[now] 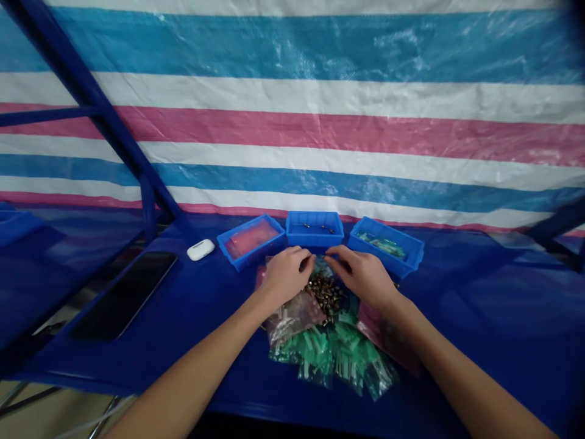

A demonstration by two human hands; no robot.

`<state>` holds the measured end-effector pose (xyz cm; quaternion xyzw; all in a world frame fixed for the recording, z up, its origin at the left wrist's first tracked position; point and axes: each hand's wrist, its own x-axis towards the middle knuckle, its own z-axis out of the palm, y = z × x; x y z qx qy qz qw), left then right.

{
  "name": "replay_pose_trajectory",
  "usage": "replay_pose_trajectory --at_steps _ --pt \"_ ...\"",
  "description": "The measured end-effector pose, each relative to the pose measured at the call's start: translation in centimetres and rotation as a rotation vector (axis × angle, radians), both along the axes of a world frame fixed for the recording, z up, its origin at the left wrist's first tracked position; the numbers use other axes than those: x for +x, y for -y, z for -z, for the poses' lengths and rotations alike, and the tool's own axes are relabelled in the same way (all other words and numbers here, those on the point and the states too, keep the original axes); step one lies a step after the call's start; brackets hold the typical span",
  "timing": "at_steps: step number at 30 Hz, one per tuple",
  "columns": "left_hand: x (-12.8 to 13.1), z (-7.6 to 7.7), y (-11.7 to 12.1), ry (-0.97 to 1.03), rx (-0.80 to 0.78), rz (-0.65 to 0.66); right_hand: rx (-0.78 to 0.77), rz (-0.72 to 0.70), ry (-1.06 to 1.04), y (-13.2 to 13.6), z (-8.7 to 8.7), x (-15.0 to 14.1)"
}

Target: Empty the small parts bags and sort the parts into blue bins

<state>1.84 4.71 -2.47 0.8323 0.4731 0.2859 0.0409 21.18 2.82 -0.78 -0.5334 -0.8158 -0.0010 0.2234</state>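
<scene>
Striped tarp [292, 103] in blue, white and pink hangs across the back, w/ a blue metal frame bar [86, 103] running diagonally at left. Blue worktop [461, 317] in front of it.

On the worktop, 3 blue trays in a row at the back. L tray [234, 245] holds a pink bag [251, 239]; mid tray [314, 239] has 2 small metal parts [316, 227]; R tray [411, 256] holds green-and-clear pieces [381, 246]. Left of these: blk phone [123, 296], face up, and white earbud case [200, 249].

Front centre, a heap of green-filled clear bags [336, 360], w/ a pink bag [388, 338] at its R edge and a clear bag [292, 317] at its L.

Brass fittings [325, 296] lie in a loose pile on the bags, btwn the hands, just below mid tray.

L hand [286, 275] and R hand [361, 277] are apart but close, fingers curled in over the pile, tips nearly meeting. Can't tell if either holds a fitting.
</scene>
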Motion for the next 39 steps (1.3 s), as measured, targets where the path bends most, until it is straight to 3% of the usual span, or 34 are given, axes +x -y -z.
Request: replay_pose_trajectory --at_steps 4,9,14,20,24,27,29,32,35,39 --pt "-0.4 -0.5 0.0 -0.003 0.065 -0.057 0.176 0.152 0.026 -3.0 -2.0 -0.9" --pt "-1.0 -1.0 -0.2 -0.025 0.138 -0.113 0.217 0.233 -0.004 -4.8 -3.9 -1.1" --pt "-1.6 -1.2 -0.6 -0.041 0.133 -0.180 0.132 0.201 -0.032 -1.8 -2.4 0.9" --pt "-1.8 -1.2 -0.6 -0.061 0.144 -0.196 -0.128 0.236 0.186 -0.5 -0.2 4.0" --pt "-1.7 -1.1 -0.7 -0.075 0.150 -0.196 -0.222 0.310 0.385 -0.4 0.1 4.0" --pt "-1.7 -1.0 -0.7 -0.067 0.137 -0.184 -0.243 0.322 0.400 -0.2 -0.1 3.4" --pt "-1.6 -1.1 -0.7 -0.053 0.125 -0.170 -0.227 0.261 0.292 -0.1 -0.3 2.9" --pt "-1.4 -1.4 -0.5 0.013 0.087 -0.113 -0.200 0.036 -0.078 0.1 -0.6 1.9" --pt "-1.2 -1.9 -0.4 0.145 -0.010 0.043 -0.268 -0.147 -0.465 0.4 -0.5 0.9" --pt "-0.9 -2.2 -0.2 0.275 -0.175 0.225 -0.407 -0.242 -0.790 0.5 0.1 0.3"
